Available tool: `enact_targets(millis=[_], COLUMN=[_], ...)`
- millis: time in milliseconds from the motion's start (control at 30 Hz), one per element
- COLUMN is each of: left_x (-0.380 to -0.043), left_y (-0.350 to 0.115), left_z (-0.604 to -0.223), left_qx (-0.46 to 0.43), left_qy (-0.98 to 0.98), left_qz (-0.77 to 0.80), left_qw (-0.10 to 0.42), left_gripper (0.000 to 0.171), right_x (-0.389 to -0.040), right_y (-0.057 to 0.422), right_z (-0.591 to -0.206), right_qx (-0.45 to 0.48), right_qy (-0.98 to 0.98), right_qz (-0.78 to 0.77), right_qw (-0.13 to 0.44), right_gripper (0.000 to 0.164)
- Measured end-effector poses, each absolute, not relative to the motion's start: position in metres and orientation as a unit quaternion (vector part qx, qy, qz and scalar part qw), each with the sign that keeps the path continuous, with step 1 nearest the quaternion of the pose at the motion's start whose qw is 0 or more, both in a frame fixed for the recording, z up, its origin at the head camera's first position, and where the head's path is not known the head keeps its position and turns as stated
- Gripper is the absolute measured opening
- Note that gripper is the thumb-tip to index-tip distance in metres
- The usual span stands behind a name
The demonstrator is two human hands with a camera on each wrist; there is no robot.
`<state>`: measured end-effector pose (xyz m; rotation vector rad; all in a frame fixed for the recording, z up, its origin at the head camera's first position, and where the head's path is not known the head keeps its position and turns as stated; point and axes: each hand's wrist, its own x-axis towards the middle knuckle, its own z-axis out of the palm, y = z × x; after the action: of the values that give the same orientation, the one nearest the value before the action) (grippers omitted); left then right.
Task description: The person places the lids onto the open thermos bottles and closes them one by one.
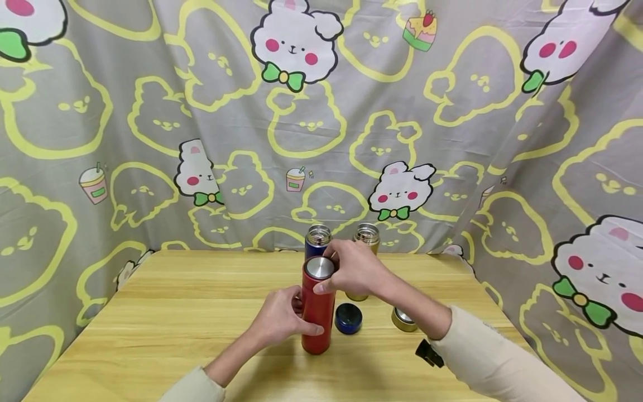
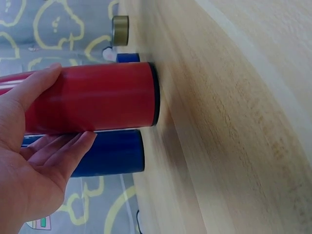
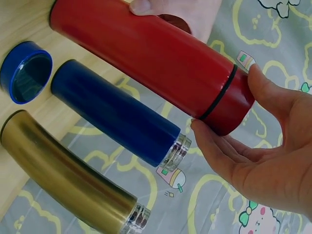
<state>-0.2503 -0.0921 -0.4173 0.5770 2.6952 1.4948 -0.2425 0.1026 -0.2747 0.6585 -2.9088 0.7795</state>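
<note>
A red thermos flask (image 1: 317, 318) is upright near the middle of the wooden table, its red lid (image 3: 229, 105) on, with a silver disc on top. My left hand (image 1: 281, 317) grips the body from the left, thumb in front and fingers behind. From above right, my right hand (image 1: 358, 268) holds the lid between thumb and fingers. In the left wrist view the flask's dark base (image 2: 155, 94) is close to the tabletop; whether it touches, I cannot tell. Behind stand a blue flask (image 3: 117, 112) and a gold flask (image 3: 68, 170), both lidless with bare metal necks.
On the table right of the red flask lies a blue lid (image 1: 349, 319). A gold lid (image 1: 404, 320) lies further right, partly behind my right forearm. The wooden table (image 1: 176, 312) ends at a patterned curtain (image 1: 241, 139) at the back and sides.
</note>
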Motion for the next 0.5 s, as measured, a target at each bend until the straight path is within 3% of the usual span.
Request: enact_targets(millis=[500], left_x=[-0.251], left_y=[-0.0902], left_z=[-0.4158], left_qx=[0.189], left_qy=[0.876], left_qz=[0.443], left_qw=[-0.011], left_gripper=[0.058], right_x=[-0.246], right_y=[0.1083], right_z=[-0.2752], right_qx=[0.232], right_qy=[-0.932], right_qz=[0.279], right_qw=[-0.003], right_gripper=[0.053])
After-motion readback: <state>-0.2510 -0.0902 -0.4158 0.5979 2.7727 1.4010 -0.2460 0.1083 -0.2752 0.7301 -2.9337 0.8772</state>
